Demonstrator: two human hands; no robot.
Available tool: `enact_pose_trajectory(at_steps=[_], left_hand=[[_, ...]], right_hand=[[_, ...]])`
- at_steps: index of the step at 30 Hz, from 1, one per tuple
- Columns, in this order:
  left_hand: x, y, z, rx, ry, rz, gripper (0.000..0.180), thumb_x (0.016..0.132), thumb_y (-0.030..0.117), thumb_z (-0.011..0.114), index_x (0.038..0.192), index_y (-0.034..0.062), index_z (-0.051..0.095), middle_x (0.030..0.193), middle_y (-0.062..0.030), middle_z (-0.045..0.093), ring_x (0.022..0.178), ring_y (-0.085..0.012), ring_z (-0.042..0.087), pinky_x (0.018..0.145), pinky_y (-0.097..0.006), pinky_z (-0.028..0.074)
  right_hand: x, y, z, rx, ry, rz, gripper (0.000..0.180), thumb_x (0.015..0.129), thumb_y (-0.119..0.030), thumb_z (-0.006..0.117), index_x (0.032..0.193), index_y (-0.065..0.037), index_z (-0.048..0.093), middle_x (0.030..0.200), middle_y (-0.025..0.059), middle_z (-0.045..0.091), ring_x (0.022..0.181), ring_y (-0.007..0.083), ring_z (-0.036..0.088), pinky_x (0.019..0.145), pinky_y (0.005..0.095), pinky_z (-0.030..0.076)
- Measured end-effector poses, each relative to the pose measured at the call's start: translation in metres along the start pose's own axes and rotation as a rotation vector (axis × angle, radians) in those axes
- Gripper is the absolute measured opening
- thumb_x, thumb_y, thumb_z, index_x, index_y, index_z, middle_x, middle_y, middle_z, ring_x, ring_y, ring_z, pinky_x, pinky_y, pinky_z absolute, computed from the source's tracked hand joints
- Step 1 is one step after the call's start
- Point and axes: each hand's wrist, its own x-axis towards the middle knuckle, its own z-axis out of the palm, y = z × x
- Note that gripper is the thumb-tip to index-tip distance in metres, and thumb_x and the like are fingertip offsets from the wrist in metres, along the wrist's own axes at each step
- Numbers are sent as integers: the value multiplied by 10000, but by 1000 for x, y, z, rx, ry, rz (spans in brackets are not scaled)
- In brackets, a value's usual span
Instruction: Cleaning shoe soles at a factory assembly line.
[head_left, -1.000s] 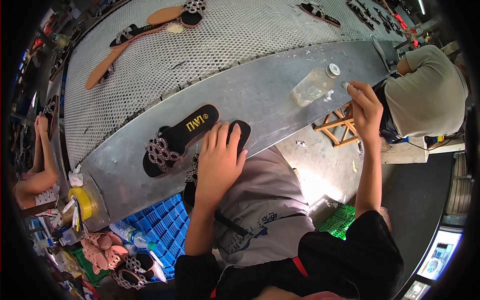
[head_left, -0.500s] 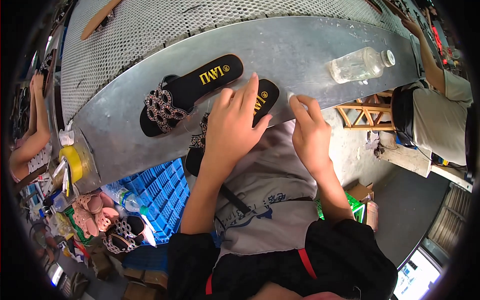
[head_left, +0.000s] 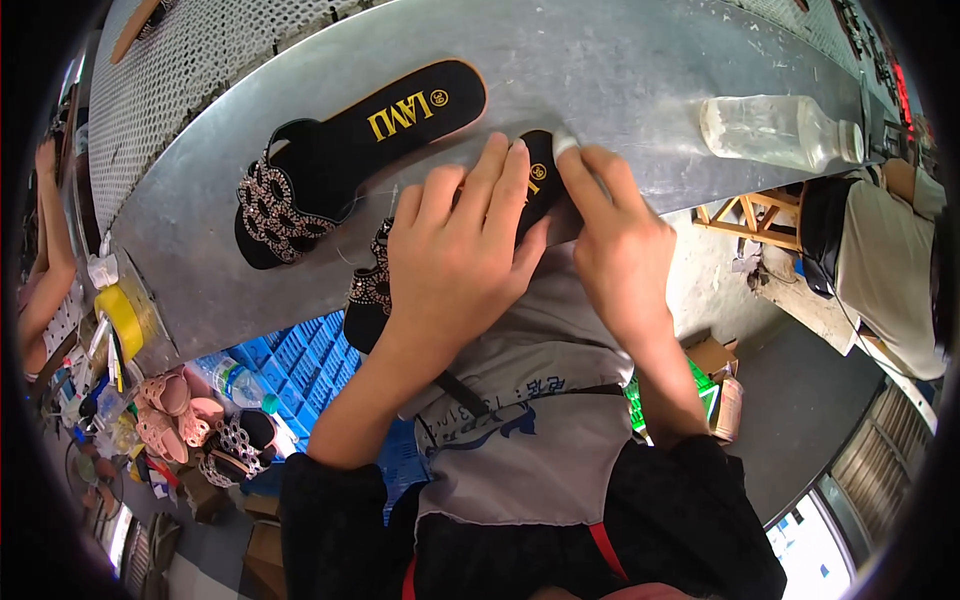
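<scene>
A black slide sandal (head_left: 538,165), with a jewelled strap at its toe end, lies mostly hidden under my left hand (head_left: 455,235). The fingers of that hand stretch over the insole, thumb apart near its edge. At the sandal's heel end, my right hand (head_left: 615,220) is closed with fingers bent, and a small white piece (head_left: 566,146) shows at its fingertips. Whether it is a cloth scrap or a finger cover, I cannot tell. Further left on the metal table (head_left: 620,60) rests the matching sandal (head_left: 350,165), untouched, its insole facing up with gold lettering.
A clear bottle (head_left: 775,130) lies on its side at the table's right. Yellow tape (head_left: 122,322) sits at the left end. Below are a blue crate (head_left: 300,370) and pink sandals (head_left: 175,410). A mesh surface (head_left: 190,60) borders the far side; other people work at both sides.
My right hand has come left onto the sandal's heel end. My left fingers now lie flatter over the insole. The whole view has shifted slightly, with the table appearing closer.
</scene>
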Motion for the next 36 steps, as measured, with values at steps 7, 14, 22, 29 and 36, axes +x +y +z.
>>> enact_pose_trajectory(at_steps=[7,14,22,29,36], left_hand=[[-1,-4,3,30,21,65,599,767,279,824,1302,39,701,1310,-99,709,912,-215,604,724,-346,481],[6,0,4,87,-12,53,580,764,280,829,1293,61,729,1303,-72,729,851,-215,607,704,-337,482],[4,3,6,131,-20,44,586,731,249,853,1279,70,748,1298,-59,743,814,-220,594,740,-318,518],[5,4,7,57,-2,37,555,721,215,864,1244,57,766,1275,-65,751,822,-227,598,736,-301,524],[7,0,11,33,17,61,575,696,169,872,1246,41,762,1274,-77,750,812,-234,599,719,-304,528]], right_hand=[[3,-11,-4,-119,-58,88,491,735,-23,698,1219,-100,711,1142,-3,668,801,177,716,597,330,577],[8,-8,-5,-58,-26,72,454,735,-55,713,1186,-100,724,1116,-7,674,796,161,719,596,312,559],[5,-8,1,-35,-8,145,493,729,3,711,1213,-92,710,1098,4,660,788,191,725,586,329,564],[2,-9,-5,-49,-46,134,475,752,-19,711,1222,-83,693,1036,7,629,745,177,706,571,338,563],[4,-4,-3,-71,-9,113,429,791,-55,731,1217,-77,689,1028,-2,622,677,163,686,545,325,551]])
